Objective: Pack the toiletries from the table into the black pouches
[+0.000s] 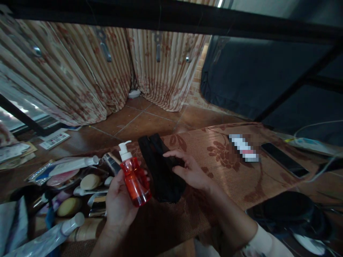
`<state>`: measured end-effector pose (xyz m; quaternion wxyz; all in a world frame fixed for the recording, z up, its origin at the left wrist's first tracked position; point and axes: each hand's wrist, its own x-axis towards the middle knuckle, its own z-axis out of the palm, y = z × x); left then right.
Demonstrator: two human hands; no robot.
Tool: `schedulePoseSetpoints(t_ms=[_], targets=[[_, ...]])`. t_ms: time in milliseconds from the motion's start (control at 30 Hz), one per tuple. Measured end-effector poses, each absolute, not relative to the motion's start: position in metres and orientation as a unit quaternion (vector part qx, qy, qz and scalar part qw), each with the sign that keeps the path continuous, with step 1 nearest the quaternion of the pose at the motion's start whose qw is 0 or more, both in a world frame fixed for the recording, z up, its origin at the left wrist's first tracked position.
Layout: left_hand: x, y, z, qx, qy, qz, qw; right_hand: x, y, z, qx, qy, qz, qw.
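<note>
1. The left hand [119,201] has its grip closed round a see-through red plastic bottle with a white pump top [136,184]. The thumb is on one side and some fingers show on the other. Holding both sides likely keeps the smooth bottle from slipping.
2. The red bottle is up in the hand, just left of the black cloth. It leans a little, with its pump at the top. Pump up is a good way to hold it, as it may have something wet inside.
3. The right hand [191,173] is on a soft, dark black cloth thing, maybe a bag [160,184]. Its thumb and pointing finger are bent, with a gap between them. I can't be sure if this grip pinches the cloth or only rests on it. The touch may keep the floppy cloth in place.
4. The black cloth lies on the worktop with a brown flowery cover [230,189], between the two hands. That spot seems easy for both to reach.
5. On the left, near the left hand, a long white tube [72,166] and a round cream-coloured thing [91,182] lie in a messy pile.
6. A flat black phone [285,160] lies far to the right, well apart from the hands.
</note>
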<state>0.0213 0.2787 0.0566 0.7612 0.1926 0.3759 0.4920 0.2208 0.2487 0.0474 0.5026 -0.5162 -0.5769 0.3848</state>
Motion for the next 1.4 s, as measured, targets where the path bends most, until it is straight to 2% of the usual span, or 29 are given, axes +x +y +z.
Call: schedulePoseSetpoints(t_ms=[1400], targets=[[0.025, 0.275, 0.037, 0.255, 0.353, 0.497, 0.750, 0.220, 0.246, 0.048, -0.528, -0.544, 0.431, 0.489]])
